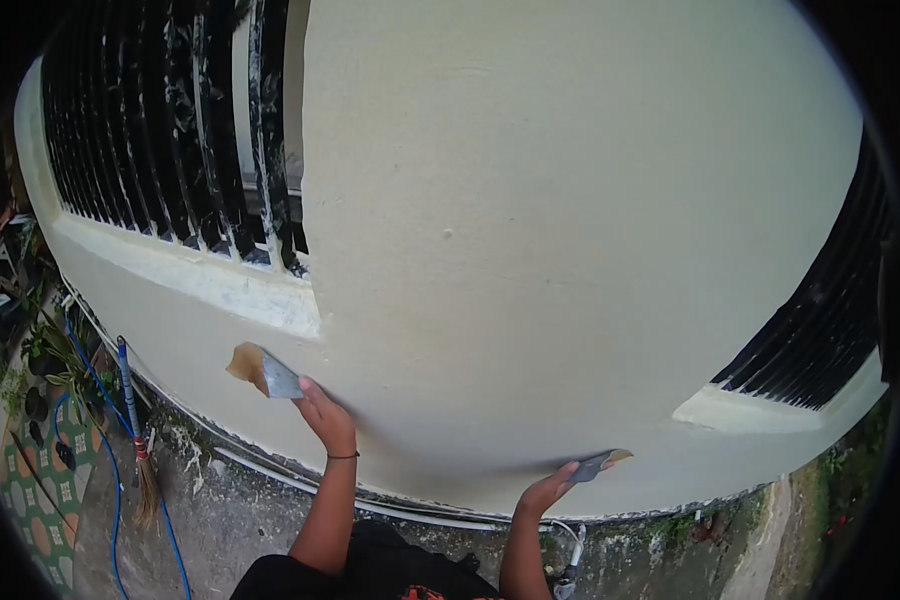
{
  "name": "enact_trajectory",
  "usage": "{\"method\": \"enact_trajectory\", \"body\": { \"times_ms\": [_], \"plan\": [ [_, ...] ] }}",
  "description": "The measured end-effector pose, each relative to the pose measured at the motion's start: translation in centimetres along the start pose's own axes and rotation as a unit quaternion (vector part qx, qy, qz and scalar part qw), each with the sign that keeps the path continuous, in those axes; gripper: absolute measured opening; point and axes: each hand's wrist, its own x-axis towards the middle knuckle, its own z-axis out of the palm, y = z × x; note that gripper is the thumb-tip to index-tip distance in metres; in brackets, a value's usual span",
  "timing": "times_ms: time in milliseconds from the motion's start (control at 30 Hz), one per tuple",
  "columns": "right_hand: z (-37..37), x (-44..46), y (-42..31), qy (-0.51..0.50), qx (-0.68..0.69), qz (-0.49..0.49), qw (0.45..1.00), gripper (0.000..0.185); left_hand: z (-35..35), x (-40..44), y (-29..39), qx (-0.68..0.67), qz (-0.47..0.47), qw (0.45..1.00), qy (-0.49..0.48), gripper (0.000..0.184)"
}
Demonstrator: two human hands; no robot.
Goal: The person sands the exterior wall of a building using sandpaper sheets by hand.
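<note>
My left hand point(328, 415) is closed on a folded piece of sandpaper point(266, 371), grey near the fingers and brown at its curled far end. It is held up in front of the cream wall point(530, 250), below the left window's sill. Lower and to the right, my right hand point(547, 491) grips a second sandpaper piece point(598, 466), dark grey with a tan edge. This piece is close to the lower wall; whether it touches cannot be made out. A thin dark band circles my left wrist.
Black window bars point(185, 120) with white paint smears are at upper left; more bars point(810, 330) stand at right. A broom point(144, 480), a blue hose point(116, 520) and potted plants point(55, 350) are at lower left. White pipe point(270, 472) runs along the wall's base.
</note>
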Motion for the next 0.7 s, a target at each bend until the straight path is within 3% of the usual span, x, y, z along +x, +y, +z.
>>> {"method": "enact_trajectory", "body": {
  "times_ms": [33,100,133,233,333,400,433,467,533,567,600,700],
  "plan": [
    [0.5,0.1,-1.1,-0.002,0.103,0.011,0.995,0.064,0.1,0.2,-0.8,-0.037,-0.061,0.997,-0.012,0.064],
    [-2.0,5.0,2.0,0.075,0.099,0.039,0.992,0.066,0.1,4.4,-4.0,-0.143,-0.211,0.966,-0.033,0.067],
    [-4.0,9.0,1.2,0.089,0.162,0.157,0.970,0.068,-0.4,8.1,-4.9,-0.180,-0.271,0.944,-0.056,0.068],
    [-9.0,19.1,1.0,0.172,0.176,0.174,0.954,0.073,-0.4,15.8,-8.0,-0.243,-0.238,0.940,-0.010,0.067],
    [-6.5,17.1,2.2,0.151,0.218,0.181,0.947,0.068,-0.3,10.5,-3.2,-0.169,-0.257,0.951,-0.022,0.066],
    [-1.2,10.1,-0.6,0.164,0.003,-0.094,0.982,0.066,0.4,3.4,-0.6,-0.141,-0.151,0.978,-0.019,0.069],
    [-0.4,6.6,-1.2,0.086,-0.101,-0.167,0.977,0.067,0.6,1.6,-1.2,-0.131,-0.121,0.984,-0.016,0.065],
    [-0.5,4.3,-1.5,-0.001,-0.205,-0.233,0.951,0.068,-0.1,2.5,-3.4,-0.125,-0.151,0.979,-0.051,0.065],
    [-2.6,7.6,0.2,0.002,-0.190,-0.228,0.955,0.069,-1.3,8.3,-5.6,-0.107,-0.201,0.970,-0.088,0.067],
    [-3.6,9.7,0.7,0.002,-0.169,-0.219,0.961,0.069,-1.8,12.0,-5.7,-0.140,-0.243,0.957,-0.074,0.068],
    [-4.3,12.6,-1.1,0.017,-0.030,-0.139,0.990,0.069,-2.2,14.6,-4.9,-0.152,-0.231,0.959,-0.067,0.068],
    [-7.5,19.3,-0.9,0.117,0.127,0.086,0.981,0.057,-1.8,16.2,-5.7,-0.123,-0.203,0.970,-0.052,0.070]
  ]
}}
